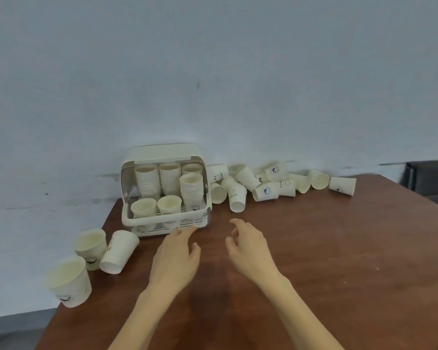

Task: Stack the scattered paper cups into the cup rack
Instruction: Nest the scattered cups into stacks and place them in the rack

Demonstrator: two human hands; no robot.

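Note:
A cream cup rack (pixel 205 198) with its lid raised stands at the table's back left. It holds tall cup stacks (pixel 191 189) and two single upright cups (pixel 169 204) at the front. Several white paper cups (pixel 266 191) lie scattered to its right along the wall. At the left table corner two cups stand upright (pixel 70 281) and one lies on its side (pixel 118 251). My left hand (pixel 176 256) hovers just in front of the rack, fingers relaxed, holding nothing. My right hand (pixel 249 245) hovers beside it, fingers loosely curled and empty.
The brown wooden table (pixel 339 261) ends close to the left cups. A pale wall runs behind the rack and the cup pile. A dark object (pixel 430 178) sits beyond the far right corner.

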